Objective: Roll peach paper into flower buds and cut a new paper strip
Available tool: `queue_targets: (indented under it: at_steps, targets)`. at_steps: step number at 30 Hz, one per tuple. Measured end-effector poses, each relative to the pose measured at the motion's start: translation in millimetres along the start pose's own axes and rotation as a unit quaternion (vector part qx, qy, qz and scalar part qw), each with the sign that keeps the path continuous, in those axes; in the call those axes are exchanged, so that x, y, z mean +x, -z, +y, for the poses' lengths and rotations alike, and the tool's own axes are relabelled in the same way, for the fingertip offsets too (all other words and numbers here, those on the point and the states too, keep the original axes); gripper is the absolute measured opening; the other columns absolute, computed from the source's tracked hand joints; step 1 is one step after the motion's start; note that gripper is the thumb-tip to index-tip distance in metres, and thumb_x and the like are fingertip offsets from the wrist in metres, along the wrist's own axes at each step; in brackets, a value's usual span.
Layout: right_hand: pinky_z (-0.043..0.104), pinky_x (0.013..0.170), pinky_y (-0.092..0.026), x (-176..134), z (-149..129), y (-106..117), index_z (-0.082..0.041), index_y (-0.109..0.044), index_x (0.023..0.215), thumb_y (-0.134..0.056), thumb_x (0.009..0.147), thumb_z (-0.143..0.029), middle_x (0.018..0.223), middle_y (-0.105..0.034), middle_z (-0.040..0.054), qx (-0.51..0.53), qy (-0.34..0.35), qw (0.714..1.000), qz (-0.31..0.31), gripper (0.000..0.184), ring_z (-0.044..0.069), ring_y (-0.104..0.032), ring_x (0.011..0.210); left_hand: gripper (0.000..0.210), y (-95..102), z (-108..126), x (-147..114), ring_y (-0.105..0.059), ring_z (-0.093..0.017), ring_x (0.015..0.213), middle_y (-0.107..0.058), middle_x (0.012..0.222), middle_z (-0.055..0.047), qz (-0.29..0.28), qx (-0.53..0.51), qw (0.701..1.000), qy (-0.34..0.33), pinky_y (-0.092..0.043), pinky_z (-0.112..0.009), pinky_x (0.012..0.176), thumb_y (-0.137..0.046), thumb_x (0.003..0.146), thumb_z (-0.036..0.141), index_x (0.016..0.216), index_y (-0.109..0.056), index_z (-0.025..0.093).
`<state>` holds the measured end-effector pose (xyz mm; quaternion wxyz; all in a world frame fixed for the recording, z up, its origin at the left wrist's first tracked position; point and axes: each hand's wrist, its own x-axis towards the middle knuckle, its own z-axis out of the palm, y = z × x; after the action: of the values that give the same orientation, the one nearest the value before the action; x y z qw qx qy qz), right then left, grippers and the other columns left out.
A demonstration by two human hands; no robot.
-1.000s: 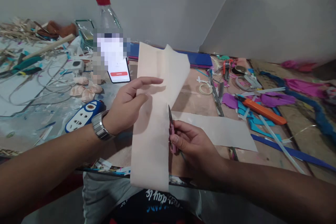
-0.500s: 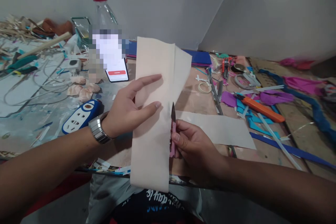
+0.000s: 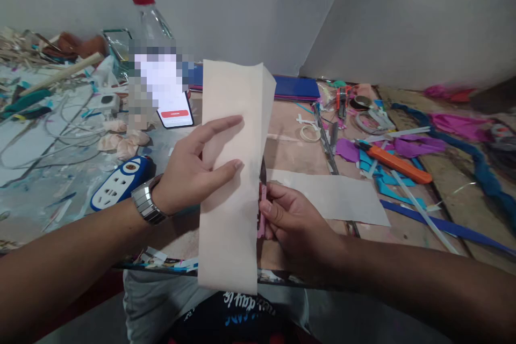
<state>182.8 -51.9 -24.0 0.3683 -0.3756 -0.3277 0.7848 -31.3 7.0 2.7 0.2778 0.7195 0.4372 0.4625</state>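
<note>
My left hand (image 3: 191, 169) grips a long cream sheet of paper (image 3: 228, 242), thumb and forefinger spread over its front while the other fingers go behind it. The sheet stands nearly upright, its lower end overhanging the table edge. At its right edge my right hand (image 3: 296, 217) is closed round small pink-handled thread snips (image 3: 262, 209). Their dark blade points up along the sheet's edge, partly behind the paper. Right of the blade, a narrow flap at the top of the sheet (image 3: 268, 91) leans back. Another cream strip (image 3: 334, 196) lies flat beyond my right hand.
Left are a blue-and-white power strip (image 3: 121, 183), a propped phone (image 3: 175, 115), a red-capped bottle (image 3: 147, 16) and green-handled pliers (image 3: 28, 102). Right are an orange utility knife (image 3: 397, 164), tape rolls (image 3: 371, 121) and coloured scraps. A wall (image 3: 250, 11) closes the back.
The flap at the sheet's upper right has swung inward and looks narrower. The snips' blade has slipped partly behind the paper edge. The view has shifted slightly.
</note>
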Motion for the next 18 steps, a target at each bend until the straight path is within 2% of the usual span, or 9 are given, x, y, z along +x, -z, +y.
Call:
queue_targets:
  at_steps: [6, 18]
  targets:
    - [0.020, 0.054, -0.041, 0.4, 0.4, 1.4, -0.017, -0.071, 0.097, -0.085, 0.085, -0.035, 0.072, -0.062, -0.0022, 0.007, 0.009, 1.000, -0.011, 0.026, 0.008, -0.055, 0.060, 0.063, -0.1, -6.4, 0.6, -0.063, -0.027, 0.134, -0.066, 0.147, -0.008, -0.001, 0.030, 0.999, -0.036, -0.048, -0.042, 0.119, -0.080, 0.080, 0.024, 0.141, -0.064, 0.022]
    - [0.019, 0.053, -0.041, 0.9, 2.1, 2.4, -0.017, -0.072, 0.100, -0.086, 0.084, -0.033, 0.073, -0.064, -0.0013, 0.010, 0.003, 1.000, 0.000, 0.027, 0.008, -0.056, 0.060, 0.063, -0.1, -4.2, 1.1, -0.063, -0.027, 0.134, -0.066, 0.147, -0.008, 0.001, 0.031, 0.999, -0.041, -0.048, -0.041, 0.120, -0.079, 0.080, 0.022, 0.141, -0.064, 0.021]
